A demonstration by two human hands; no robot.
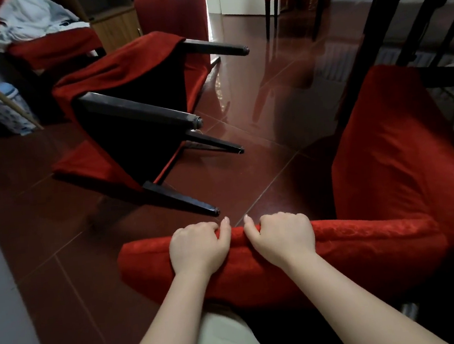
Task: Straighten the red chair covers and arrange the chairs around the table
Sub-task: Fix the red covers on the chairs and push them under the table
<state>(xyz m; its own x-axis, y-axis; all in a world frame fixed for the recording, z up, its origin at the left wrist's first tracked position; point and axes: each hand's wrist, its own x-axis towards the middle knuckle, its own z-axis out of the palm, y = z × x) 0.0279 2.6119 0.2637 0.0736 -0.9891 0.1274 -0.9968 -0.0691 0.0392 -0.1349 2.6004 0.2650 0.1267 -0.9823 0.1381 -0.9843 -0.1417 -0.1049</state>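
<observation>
Closest in, the person's left hand [199,246] and right hand [284,235] sit side by side, fingers curled tight over the cloth-covered top edge of a red chair [379,243] beside the dark table [377,13], while just beyond them another chair [132,117] lies tipped over on the glossy floor [260,154], its red cover rumpled.
</observation>
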